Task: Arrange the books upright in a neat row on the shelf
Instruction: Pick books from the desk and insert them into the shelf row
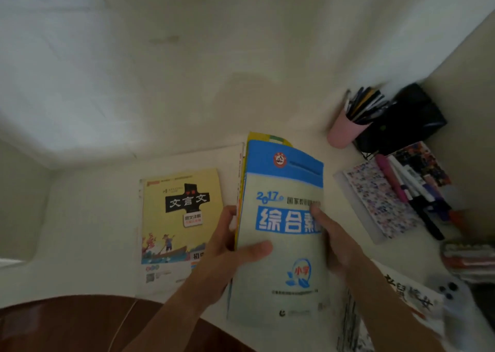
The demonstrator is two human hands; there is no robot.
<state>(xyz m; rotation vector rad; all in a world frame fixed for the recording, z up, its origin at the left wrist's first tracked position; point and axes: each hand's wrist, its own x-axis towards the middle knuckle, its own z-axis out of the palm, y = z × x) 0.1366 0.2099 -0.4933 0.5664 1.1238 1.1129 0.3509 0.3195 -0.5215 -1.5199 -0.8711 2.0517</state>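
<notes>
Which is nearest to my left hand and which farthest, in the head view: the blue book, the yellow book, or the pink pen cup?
From the left hand, nearest first:
1. Blue book: in its grip, thumb across the cover.
2. Yellow book: flat on the desk, just left of the hand.
3. Pink pen cup: far right, by the back wall.

Your left hand [227,247] and right hand [338,242] flank the stack of books [281,217], held at centre above the desk [88,231]. Left of the stack, one book [176,217] lies flat. Right rear: cup of pens [345,129], a bag [407,118] just beside it. In front of those, a notebook [375,199] with markers [412,188] partly on it.
</notes>
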